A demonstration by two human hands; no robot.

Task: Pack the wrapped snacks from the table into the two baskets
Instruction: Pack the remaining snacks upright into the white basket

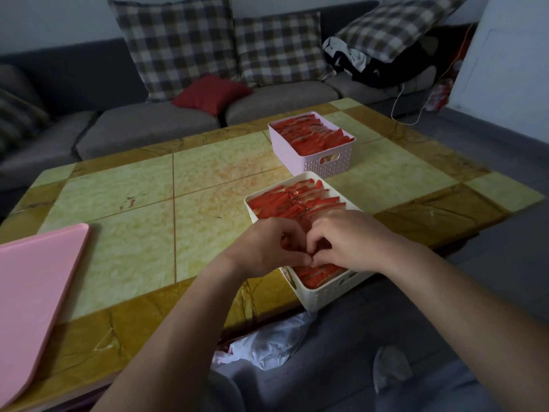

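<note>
1. Two baskets sit on the yellow table, and both are full of red wrapped snacks.
2. The white basket is the near one. It sits at the near edge of the table, right in front of the person.
3. The pink basket is farther back, near the white one but not touching it.
4. Both hands are over the white basket, close together in its middle.
5. The left hand has its fingers curled, with the tips down in the snacks.
6. The right hand is curled the same way, and its fingertips are down in the snacks too.
7. The two thumbs meet tip to tip between the hands.
8. I cannot tell if either hand is holding a snack or only pushing on the pile.
9. No loose snacks show on the table top.
10. A flat pink board lies on the left corner of the table.
11. A crumpled white bag lies below the near edge of the table.
12. Behind the table is a gray sofa with checked pillows and one small red pillow.
</note>
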